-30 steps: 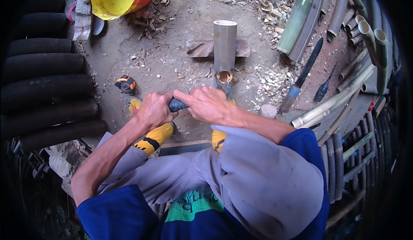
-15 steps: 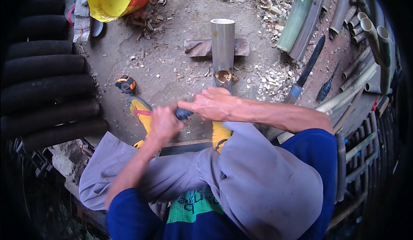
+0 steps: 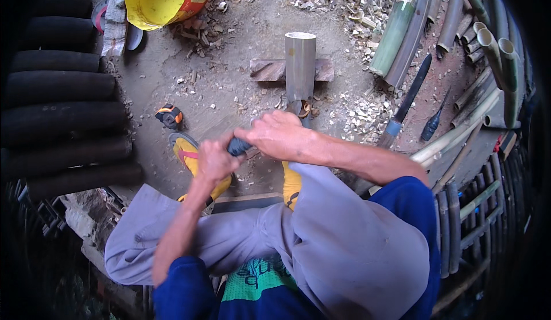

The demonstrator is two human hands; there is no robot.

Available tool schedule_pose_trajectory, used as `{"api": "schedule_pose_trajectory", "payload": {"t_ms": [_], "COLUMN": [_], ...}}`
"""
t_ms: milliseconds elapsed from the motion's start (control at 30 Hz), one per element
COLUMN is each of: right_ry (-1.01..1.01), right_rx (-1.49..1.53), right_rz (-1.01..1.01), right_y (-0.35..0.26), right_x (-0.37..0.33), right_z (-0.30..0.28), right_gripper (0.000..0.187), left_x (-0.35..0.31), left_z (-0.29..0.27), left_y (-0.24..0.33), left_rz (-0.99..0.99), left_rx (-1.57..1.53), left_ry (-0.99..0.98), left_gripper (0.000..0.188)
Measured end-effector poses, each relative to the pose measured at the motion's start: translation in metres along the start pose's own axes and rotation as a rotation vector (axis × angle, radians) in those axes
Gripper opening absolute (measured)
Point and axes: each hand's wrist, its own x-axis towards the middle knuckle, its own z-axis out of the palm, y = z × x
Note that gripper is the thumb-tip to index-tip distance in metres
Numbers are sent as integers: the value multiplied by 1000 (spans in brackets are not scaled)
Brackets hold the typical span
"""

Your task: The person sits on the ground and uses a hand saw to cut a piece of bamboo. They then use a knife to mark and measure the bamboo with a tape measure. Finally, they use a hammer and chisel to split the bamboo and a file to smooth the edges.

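The tube (image 3: pixel 300 70) crosses the block (image 3: pixel 267 70), long axis toward the right hand (image 3: pixel 278 136), nearer of the 2; left hand (image 3: pixel 213 162) fingers wrap the handle (image 3: pixel 239 146); right fingers' grip: cannot tell.

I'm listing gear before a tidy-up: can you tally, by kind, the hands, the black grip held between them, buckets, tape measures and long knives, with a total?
Hands: 2
Black grip: 1
Bucket: 1
Tape measure: 1
Long knife: 1
Total: 6
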Motion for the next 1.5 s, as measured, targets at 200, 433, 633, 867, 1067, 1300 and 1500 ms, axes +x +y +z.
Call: {"api": "schedule_pose_trajectory", "payload": {"t_ms": [200, 433, 633, 867, 1067, 1300, 1500], "right_ry": [574, 933, -28, 244, 279, 1006, 293], "right_rx": [138, 399, -100, 13, 50, 577, 352], "right_rz": [123, 199, -93, 46, 84, 211, 108], "right_y": [1, 13, -5, -9, -4, -13, -1], "right_x": [-4, -12, 5, 6, -9, 12, -8], "right_z": [9, 5, 13, 0, 5, 11, 13], "right_gripper": [38, 39, 33, 31, 43, 44, 40], "left_x": [63, 122, -22, 28, 24, 120, 53], "left_z": [-83, -112, 33, -65, -40, -120, -68], "left_y": [38, 119, 0, 34, 25, 80, 26], "left_rz": [376, 619, -170, 28, 136, 799, 238], "left_rx": [477, 775, -346, 191, 149, 737, 290], "left_ry": [-83, -210, 141, -20, 65, -179, -194], "left_gripper": [19, 10, 27, 31, 27, 16, 25]}}
